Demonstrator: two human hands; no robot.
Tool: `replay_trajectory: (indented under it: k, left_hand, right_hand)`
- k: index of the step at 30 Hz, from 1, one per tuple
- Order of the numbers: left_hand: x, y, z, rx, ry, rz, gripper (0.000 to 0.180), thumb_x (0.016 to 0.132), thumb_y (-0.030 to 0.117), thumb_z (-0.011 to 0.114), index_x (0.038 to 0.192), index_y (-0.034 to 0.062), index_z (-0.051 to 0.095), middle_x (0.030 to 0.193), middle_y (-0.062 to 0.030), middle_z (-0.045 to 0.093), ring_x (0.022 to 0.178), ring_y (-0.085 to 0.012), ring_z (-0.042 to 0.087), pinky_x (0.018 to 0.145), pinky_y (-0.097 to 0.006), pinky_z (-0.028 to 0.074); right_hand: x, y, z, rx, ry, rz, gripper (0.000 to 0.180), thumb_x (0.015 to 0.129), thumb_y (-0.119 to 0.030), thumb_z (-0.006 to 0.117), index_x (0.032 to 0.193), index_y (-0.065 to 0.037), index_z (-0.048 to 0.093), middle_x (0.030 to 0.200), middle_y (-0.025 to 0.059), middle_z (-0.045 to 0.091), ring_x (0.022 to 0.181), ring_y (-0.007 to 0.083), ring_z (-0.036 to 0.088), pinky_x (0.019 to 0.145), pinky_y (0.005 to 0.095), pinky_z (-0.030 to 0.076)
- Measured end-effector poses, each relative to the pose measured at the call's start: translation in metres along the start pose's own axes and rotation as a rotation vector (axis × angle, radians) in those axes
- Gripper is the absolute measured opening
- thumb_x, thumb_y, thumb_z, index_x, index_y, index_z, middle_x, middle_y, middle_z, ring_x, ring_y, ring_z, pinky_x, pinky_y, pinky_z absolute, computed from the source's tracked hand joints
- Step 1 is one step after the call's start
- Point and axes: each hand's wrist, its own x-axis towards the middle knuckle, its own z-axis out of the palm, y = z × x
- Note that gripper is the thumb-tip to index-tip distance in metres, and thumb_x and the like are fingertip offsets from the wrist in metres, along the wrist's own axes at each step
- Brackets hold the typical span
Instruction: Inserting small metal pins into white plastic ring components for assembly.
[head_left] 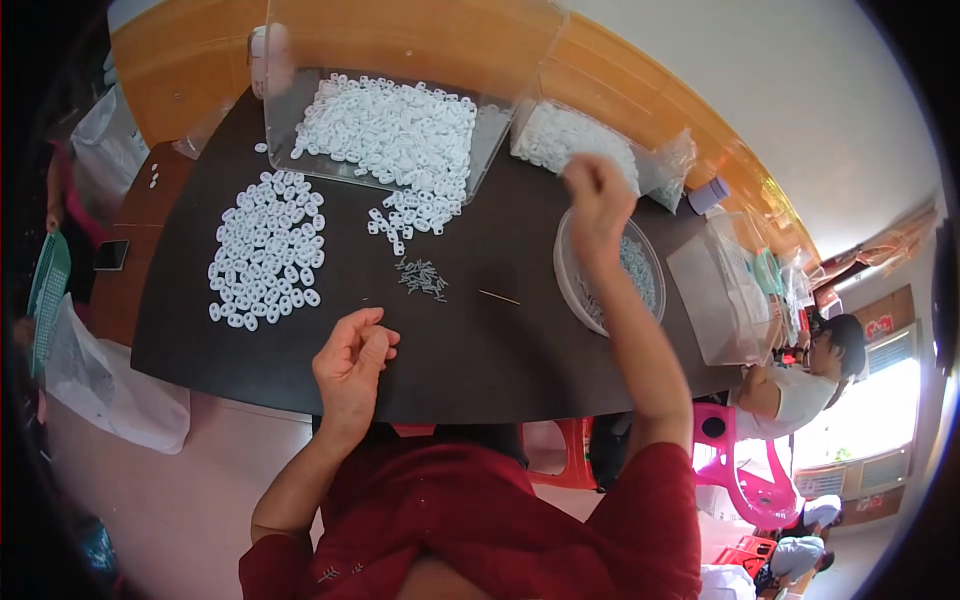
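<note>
My left hand (352, 365) is curled closed above the table's near edge, its thumb against the fingers. Whatever it may hold is hidden. My right hand (598, 210) is raised over the round clear tub (562, 262), its bent fingers smeared by motion near the box of small white parts (575, 138). Between the hands are a small heap of grey screw-like pins (422, 279) and a thin brass-coloured rod (499, 297). White oval pieces with two holes (266, 250) lie spread at the left. Many smaller white pieces (390, 130) spill from a tipped clear bin (375, 182).
More grey-blue pins (637, 272) are in the round tub. A clear plastic bin (705, 300), a purple cup (709, 195) and a bag of parts (672, 168) stand at the right. A phone (111, 255) lies at left. Another person (795, 395) sits beyond pink stools (760, 490).
</note>
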Motion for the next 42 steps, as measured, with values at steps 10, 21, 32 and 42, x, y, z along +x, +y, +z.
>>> replay_trajectory:
  k: [10, 21, 32, 42]
  left_hand:
    - [0.046, 0.004, -0.011, 0.518, 0.034, 0.186, 0.015, 0.08, 0.001, 0.06, 0.094, 0.0018, 0.063, 0.082, -0.011, 0.064, 0.069, -0.0205, 0.062, 0.062, -0.03, 0.047]
    - [0.123, -0.016, 0.001, 1.129, -0.177, 0.747, 0.018, 0.075, 0.0, 0.059, 0.089, 0.008, 0.066, 0.07, -0.0096, 0.051, 0.07, -0.0273, 0.055, 0.061, -0.039, 0.043]
    - [0.134, -0.024, -0.002, 1.144, -0.284, 0.772, 0.01, 0.073, 0.001, 0.059, 0.079, 0.0064, 0.064, 0.075, -0.0088, 0.053, 0.074, -0.0257, 0.054, 0.061, -0.037, 0.043]
    - [0.131, -0.02, -0.008, 1.181, -0.256, 0.684, 0.01, 0.072, 0.0, 0.061, 0.081, 0.0054, 0.06, 0.076, -0.009, 0.052, 0.078, -0.0275, 0.054, 0.065, -0.039, 0.043]
  right_hand:
    - [0.139, 0.079, -0.013, -0.546, 0.13, -0.104, 0.027, 0.078, -0.022, 0.063, 0.098, -0.004, 0.068, 0.088, 0.0153, 0.068, 0.082, 0.0253, 0.065, 0.073, 0.0342, 0.048]
    - [-0.017, 0.0, 0.021, -0.073, -0.274, -0.394, 0.01, 0.075, -0.002, 0.065, 0.084, -0.002, 0.065, 0.081, 0.0098, 0.063, 0.077, 0.0223, 0.06, 0.07, 0.0306, 0.047]
    - [-0.048, -0.007, 0.027, 0.086, -0.432, -0.282, 0.011, 0.074, 0.002, 0.064, 0.085, -0.001, 0.064, 0.079, 0.0082, 0.061, 0.074, 0.0193, 0.058, 0.066, 0.0284, 0.046]
    - [-0.089, -0.01, 0.023, 0.092, -0.624, -0.227, 0.011, 0.072, 0.0, 0.065, 0.082, -0.003, 0.065, 0.077, 0.0087, 0.06, 0.073, 0.0234, 0.057, 0.066, 0.0319, 0.046]
